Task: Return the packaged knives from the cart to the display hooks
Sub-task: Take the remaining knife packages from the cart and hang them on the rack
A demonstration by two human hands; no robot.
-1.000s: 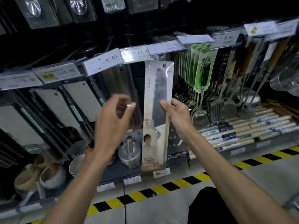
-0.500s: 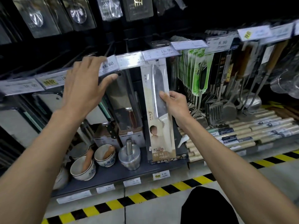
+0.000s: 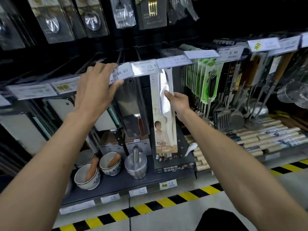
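- The right hand (image 3: 177, 102) grips the packaged knife (image 3: 164, 114) near its middle. The thumb is on the front and the other fingers curl round the right edge.
- The packaged knife is long and hangs straight up and down in front of the display. Its top is tucked up behind the price tags marked 13.90 (image 3: 145, 68) and 15.90 (image 3: 175, 60). The tags hide the top, so I cannot tell if it is on a hook.
- The left hand (image 3: 96, 87) is flat with its fingers out straight. It holds nothing. The fingers lie over the top of the 48.60 price tag (image 3: 122, 72) and the thumb is at the tag's lower edge.
- A big chopping knife in a clear pack (image 3: 131, 104) hangs between the two hands, just left of the packaged knife.
- To the right hang green packs (image 3: 208, 80) and metal spatulas (image 3: 223, 112). Wooden rolling pins (image 3: 266, 135) lie lower down on the right.
- On the dark shelf (image 3: 116, 182) below stand white bowls with sticks in them (image 3: 87, 177) and a metal pot with a stick (image 3: 135, 164).
- A black box (image 3: 175, 167) stands behind the bottom of the packaged knife.
- A yellow and black stripe (image 3: 166, 202) runs along the floor.
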